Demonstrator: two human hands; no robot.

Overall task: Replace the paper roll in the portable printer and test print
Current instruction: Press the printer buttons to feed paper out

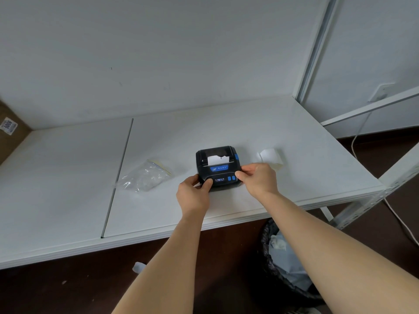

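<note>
A small black portable printer (217,165) with blue buttons stands on the white table (226,132), its lid down. A short ragged strip of white paper (217,160) sticks out of its slot. My left hand (195,193) grips the printer's front left corner, thumb on the front panel. My right hand (258,180) holds the front right corner, thumb next to the blue buttons. A white paper roll (271,156) lies on the table just right of the printer, behind my right hand.
An empty clear plastic zip bag (145,176) lies left of the printer. A cardboard box (10,132) sits at the far left. A bin (285,264) with a black liner stands below the table edge. Shelf posts (315,48) and a white cable (356,139) are at the right.
</note>
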